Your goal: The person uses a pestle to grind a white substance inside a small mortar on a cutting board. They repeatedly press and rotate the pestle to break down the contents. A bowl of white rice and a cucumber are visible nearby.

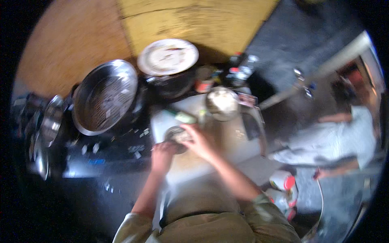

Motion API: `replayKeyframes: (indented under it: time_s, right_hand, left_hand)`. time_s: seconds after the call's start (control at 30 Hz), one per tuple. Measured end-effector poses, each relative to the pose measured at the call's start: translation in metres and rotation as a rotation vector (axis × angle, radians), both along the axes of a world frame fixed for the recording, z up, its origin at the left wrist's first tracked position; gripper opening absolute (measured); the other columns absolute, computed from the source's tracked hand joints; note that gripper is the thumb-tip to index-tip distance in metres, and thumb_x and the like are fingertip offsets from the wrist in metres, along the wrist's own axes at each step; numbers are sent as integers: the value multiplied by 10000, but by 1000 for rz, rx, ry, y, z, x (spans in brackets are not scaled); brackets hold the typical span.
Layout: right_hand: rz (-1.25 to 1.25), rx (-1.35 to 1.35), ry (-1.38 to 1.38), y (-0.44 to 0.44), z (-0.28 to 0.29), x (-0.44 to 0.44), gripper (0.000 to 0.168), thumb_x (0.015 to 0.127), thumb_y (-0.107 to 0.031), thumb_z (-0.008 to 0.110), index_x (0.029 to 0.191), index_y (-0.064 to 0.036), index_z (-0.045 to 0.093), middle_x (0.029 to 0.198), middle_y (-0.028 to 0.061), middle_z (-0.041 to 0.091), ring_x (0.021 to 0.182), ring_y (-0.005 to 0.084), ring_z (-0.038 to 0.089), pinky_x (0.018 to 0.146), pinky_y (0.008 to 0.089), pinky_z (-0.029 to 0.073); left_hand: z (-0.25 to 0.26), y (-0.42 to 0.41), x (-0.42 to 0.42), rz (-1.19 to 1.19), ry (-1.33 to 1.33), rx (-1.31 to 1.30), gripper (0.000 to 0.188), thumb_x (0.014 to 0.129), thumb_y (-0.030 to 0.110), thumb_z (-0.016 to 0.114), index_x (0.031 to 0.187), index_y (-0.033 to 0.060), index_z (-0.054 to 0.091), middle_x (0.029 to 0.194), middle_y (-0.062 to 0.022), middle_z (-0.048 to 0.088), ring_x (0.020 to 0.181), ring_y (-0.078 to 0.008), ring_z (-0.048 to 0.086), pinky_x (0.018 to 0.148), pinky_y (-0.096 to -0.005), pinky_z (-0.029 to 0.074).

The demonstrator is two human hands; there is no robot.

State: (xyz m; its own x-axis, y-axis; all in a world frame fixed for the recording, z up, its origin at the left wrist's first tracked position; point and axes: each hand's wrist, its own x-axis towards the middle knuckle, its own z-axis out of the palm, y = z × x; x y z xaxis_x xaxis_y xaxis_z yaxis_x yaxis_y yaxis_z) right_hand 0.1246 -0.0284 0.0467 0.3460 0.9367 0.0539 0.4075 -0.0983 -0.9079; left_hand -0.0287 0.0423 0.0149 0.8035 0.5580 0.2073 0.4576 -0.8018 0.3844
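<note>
A small round metal bowl [177, 133] with something pale in it is held over a white board [179, 170]. My left hand [164, 153] grips the bowl's near left rim. My right hand [197, 140] is at its right side, thumb and fingers spread around the pale contents; blur hides whether it pinches anything. Just beyond the bowl lies a pale green item, perhaps a vegetable [184, 118]. A larger round metal bowl [222, 104], with whitish contents or a bright reflection, stands at the board's far right.
A big perforated metal pan [106, 97] stands on the left, near a dark pot under a stained white lid or plate [168, 57]. Bottles [244, 68] stand behind the board. Red-lidded containers [282, 179] are at the lower right. Another person [331, 136] is at the right.
</note>
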Motion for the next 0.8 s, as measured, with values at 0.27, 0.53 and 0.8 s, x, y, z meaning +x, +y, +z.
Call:
replayKeyframes:
  time_s: [0.27, 0.53, 0.8]
  right_hand:
    - [90, -17, -328, 8, 48, 10, 320, 638, -104, 721, 898, -62, 538, 874, 95, 545, 791, 244, 571, 688, 326, 466]
    - [217, -77, -504, 16, 85, 16, 331, 642, -151, 718, 875, -47, 507, 851, 103, 535, 786, 270, 568, 697, 349, 461]
    - [380, -308, -626, 9, 34, -3, 310, 693, -142, 672, 904, -48, 466, 885, 128, 497, 829, 294, 567, 660, 382, 470]
  left_hand:
    - [-24, -19, -12, 276, -333, -554, 881, 612, 196, 767, 1294, 9, 241, 1276, -206, 332, 1178, -345, 343, 985, -384, 304]
    - [-49, -22, 1, 233, -386, -634, 1054, 544, 170, 794, 1338, 18, 118, 1330, -219, 244, 1229, -352, 271, 1026, -383, 258]
    - [-47, -19, 1, 257, -382, -649, 1016, 533, 200, 812, 1300, -22, 184, 1269, -230, 321, 1182, -355, 333, 1001, -378, 290]
